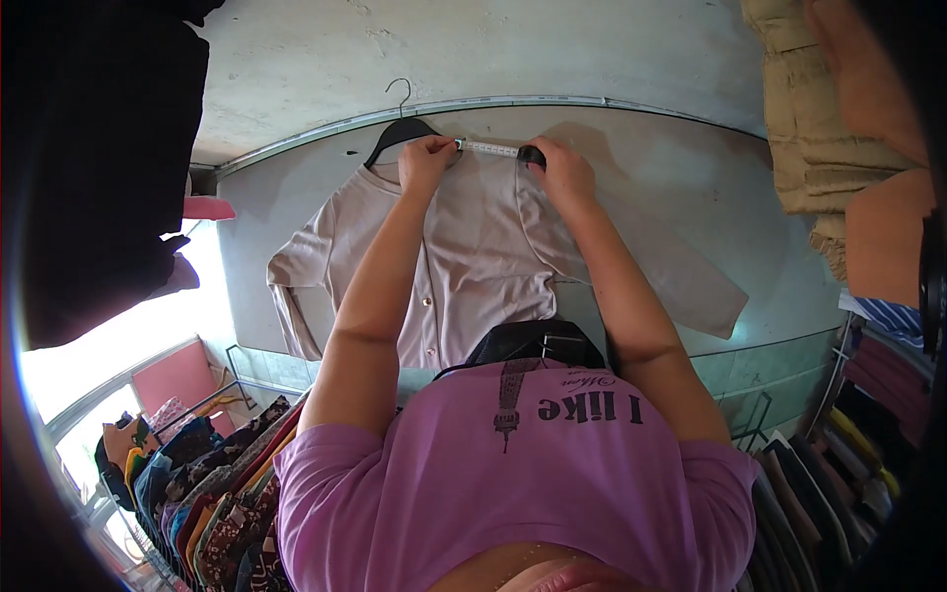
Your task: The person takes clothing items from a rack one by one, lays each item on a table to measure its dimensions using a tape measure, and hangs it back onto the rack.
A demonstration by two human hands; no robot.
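Note:
A pale beige buttoned blouse (473, 232) lies spread on the grey table, its sleeves out to both sides. At its collar is a black clothes hanger (402, 131) with a metal hook. My left hand (426, 166) is closed in a pinch on the end of a white tape measure (488, 149) near the collar. The strip stretches to the right across the shoulder. My right hand (564, 176) grips the tape's dark case (533, 156) by the shoulder seam. Some fingers of both hands are hidden.
The blouse rests on a grey table (671, 178) against a wall. Racks of hanging clothes (212, 493) stand at lower left, with more hanging clothes (809, 493) at lower right. Dark cloth (109, 168) hangs upper left, tan fabric (814, 128) upper right. A black bag (538, 342) sits at my waist.

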